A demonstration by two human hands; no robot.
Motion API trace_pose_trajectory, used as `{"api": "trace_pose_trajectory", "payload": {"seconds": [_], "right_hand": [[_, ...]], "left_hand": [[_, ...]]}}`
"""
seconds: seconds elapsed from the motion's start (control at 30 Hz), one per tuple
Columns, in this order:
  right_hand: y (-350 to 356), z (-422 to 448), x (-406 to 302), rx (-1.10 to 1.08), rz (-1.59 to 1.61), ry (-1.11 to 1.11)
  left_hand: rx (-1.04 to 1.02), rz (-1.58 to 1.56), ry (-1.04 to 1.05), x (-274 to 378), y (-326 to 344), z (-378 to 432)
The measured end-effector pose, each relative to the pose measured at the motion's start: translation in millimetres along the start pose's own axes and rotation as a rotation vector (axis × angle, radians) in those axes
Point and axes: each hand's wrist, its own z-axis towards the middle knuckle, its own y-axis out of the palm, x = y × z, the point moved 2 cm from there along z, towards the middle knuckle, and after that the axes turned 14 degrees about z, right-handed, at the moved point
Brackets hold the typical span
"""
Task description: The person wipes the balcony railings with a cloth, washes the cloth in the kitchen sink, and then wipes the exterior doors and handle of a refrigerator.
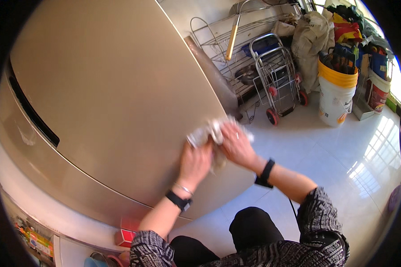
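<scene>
A crumpled off-white cloth (200, 134), blurred by motion, is bunched at the side edge of a large beige refrigerator door (113, 83). My right hand (235, 143) holds the cloth, its fingers laid over it at the door's edge. Close by on the door side, my left hand (196, 161) grips the lower left part of the same cloth; some of its fingertips are hidden beneath the folds. A black recessed handle (33, 106) runs along the door's far left side.
A folded metal luggage cart (275, 76) stands by a wire rack (217, 43) at the upper right. Beside it are a woven sack (310, 46) and a white bucket with a yellow rim (337, 96). A red box (125, 236) sits at lower left.
</scene>
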Motion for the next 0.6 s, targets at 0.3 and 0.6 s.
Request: {"api": "trace_pose_trajectory", "payload": {"seconds": [0.3, 0.6], "right_hand": [[-44, 191, -6, 0.493, 0.376, -0.196], [49, -143, 6, 0.07, 0.531, 0.674]], "left_hand": [[0.333, 0.237, -0.245, -98, -74, 95], [-0.22, 0.073, 0.247, 102, 79, -97]]}}
